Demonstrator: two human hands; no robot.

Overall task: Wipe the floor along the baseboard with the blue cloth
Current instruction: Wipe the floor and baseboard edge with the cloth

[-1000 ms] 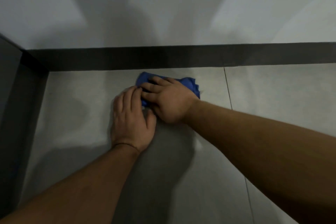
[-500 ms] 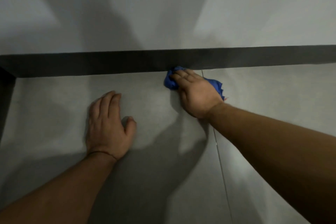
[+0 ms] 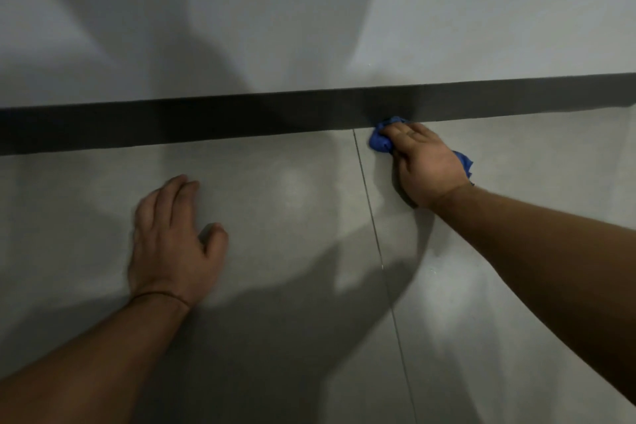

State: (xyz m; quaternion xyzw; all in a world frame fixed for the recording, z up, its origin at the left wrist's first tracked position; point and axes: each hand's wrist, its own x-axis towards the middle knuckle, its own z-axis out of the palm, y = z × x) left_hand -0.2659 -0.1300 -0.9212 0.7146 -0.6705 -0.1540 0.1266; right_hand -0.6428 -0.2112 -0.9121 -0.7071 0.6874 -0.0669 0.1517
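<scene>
Now right hand (image 3: 425, 163) presses blue cloth (image 3: 380, 141) against baseboard (image 3: 206, 122)

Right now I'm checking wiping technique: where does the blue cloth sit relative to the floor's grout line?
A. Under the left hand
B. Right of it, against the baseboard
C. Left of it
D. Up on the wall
B: the blue cloth, pressed under the right hand, touches the baseboard just right of the grout line.
</scene>
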